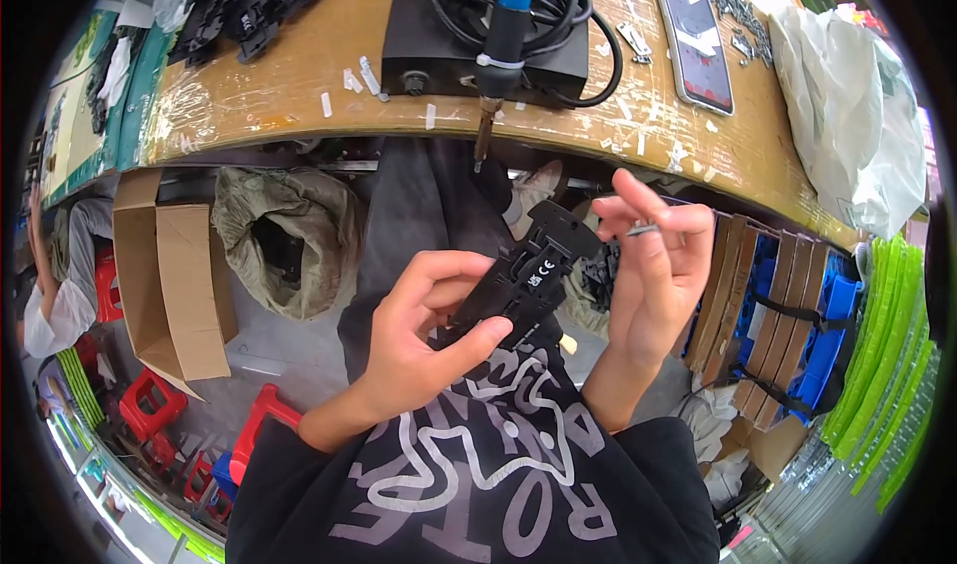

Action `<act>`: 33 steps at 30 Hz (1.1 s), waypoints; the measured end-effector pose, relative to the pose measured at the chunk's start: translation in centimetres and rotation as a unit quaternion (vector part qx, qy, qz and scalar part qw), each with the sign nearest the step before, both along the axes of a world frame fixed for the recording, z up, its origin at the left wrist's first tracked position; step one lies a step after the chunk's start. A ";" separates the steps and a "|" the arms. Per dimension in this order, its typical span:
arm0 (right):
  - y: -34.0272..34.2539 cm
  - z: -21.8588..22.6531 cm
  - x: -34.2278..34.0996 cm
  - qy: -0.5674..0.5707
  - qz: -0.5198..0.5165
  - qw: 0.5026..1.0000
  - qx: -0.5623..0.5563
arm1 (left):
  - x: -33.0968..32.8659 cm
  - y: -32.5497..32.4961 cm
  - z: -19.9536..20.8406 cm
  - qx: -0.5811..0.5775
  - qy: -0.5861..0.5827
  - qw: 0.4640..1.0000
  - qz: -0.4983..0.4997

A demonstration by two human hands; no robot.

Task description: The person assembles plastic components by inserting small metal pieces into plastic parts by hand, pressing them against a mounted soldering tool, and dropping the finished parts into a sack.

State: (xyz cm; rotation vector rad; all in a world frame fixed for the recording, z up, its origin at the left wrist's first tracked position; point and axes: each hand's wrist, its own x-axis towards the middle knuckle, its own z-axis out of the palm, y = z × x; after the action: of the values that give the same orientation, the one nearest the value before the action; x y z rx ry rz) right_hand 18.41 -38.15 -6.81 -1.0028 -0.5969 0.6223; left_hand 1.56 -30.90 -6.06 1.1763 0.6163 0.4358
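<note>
Tilted in front of my chest is a black moulded plastic part [538,265] with small white markings. My left hand [414,340] grips its lower left end, thumb along the near face and fingers behind. Just right of the part's upper end, my right hand [648,285] pinches a small grey metal piece [643,230] between thumb and fingers, apart from the plastic part. Beyond my hands, a soldering iron [503,41] with a blue-topped handle points its tip down past the bench edge.
On the wooden bench [289,91] stand a black box [419,46] with coiled cable, a phone [693,46], loose metal pieces [733,11], black parts [239,16] and a white plastic bag [847,116]. Below are a sack [329,200], a cardboard box [189,275] and red stools [152,403].
</note>
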 end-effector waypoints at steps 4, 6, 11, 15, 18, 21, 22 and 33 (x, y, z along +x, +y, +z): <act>-0.2 -1.2 0.2 0.077 0.054 0.995 0.042 | 0.2 -0.1 -0.3 0.038 -0.006 0.999 0.021; -0.1 -1.4 0.0 0.075 0.064 0.995 0.019 | 0.3 -0.1 -0.4 0.061 0.000 0.998 0.023; -0.3 -1.0 0.2 0.095 0.033 0.995 0.008 | 0.2 -0.1 -0.6 0.082 0.006 0.996 0.033; -0.7 -0.9 0.4 -0.022 0.015 0.999 -0.021 | 0.1 -0.1 -0.9 0.102 0.006 0.994 0.037; -0.6 -0.2 0.4 -0.161 0.001 0.984 -0.080 | 0.1 0.1 -0.9 0.153 0.011 0.987 0.040; 0.0 0.1 0.2 -0.184 -0.001 0.980 -0.072 | 0.0 0.1 -1.0 0.182 0.019 0.983 0.036; 0.1 0.1 0.2 -0.197 -0.001 0.978 -0.072 | 0.0 0.1 -1.1 0.182 0.020 0.982 0.037; -0.1 -0.3 0.0 -0.153 0.021 0.986 -0.065 | 0.3 0.2 -1.3 0.324 0.009 0.945 0.047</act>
State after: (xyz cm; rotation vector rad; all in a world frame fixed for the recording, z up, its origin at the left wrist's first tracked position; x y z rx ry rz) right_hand 18.41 -38.23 -7.08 -1.2219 -0.8586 0.5537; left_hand 1.82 -30.71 -7.33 1.7820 0.5603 0.7433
